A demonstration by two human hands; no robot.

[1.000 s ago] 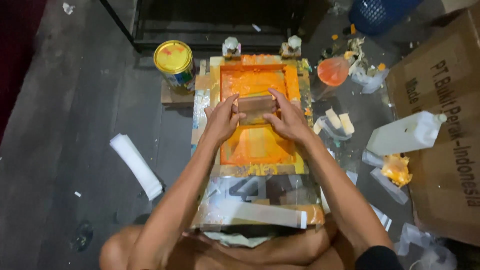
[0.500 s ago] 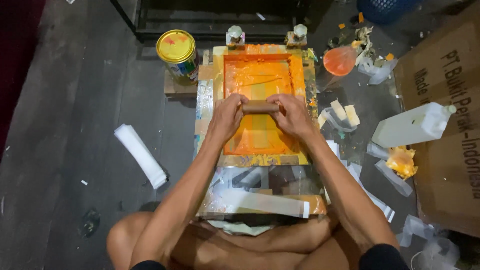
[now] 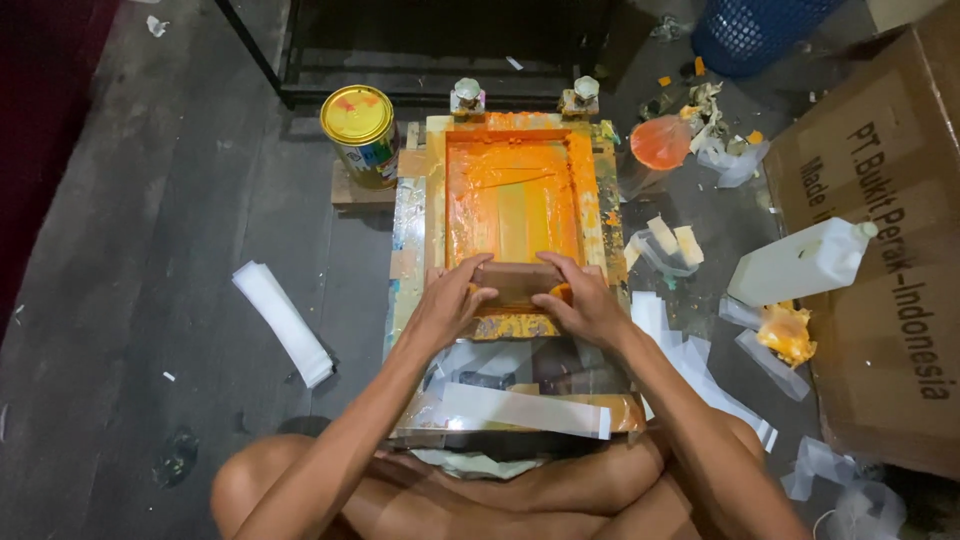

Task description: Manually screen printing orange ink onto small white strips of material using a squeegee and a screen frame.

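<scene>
A wooden squeegee (image 3: 516,280) lies across the near end of a screen-printing frame (image 3: 436,200) whose mesh (image 3: 512,195) is coated in orange ink. My left hand (image 3: 450,300) grips the squeegee's left end and my right hand (image 3: 582,300) grips its right end. The frame is hinged by two metal clamps (image 3: 467,97) at its far side onto a taped, ink-stained board (image 3: 405,260). My crossed legs (image 3: 480,490) sit just below the board.
A yellow-lidded tin (image 3: 360,135) stands left of the frame. A folded white sheet (image 3: 283,322) lies on the floor at left. At right are an orange-filled cup (image 3: 660,143), a white jerrycan (image 3: 800,262), paper scraps (image 3: 690,360), a cardboard box (image 3: 890,250) and a blue basket (image 3: 750,30).
Both hands have pulled the squeegee toward me, from the middle of the screen down to its near end, leaving a smoother orange streak behind.
</scene>
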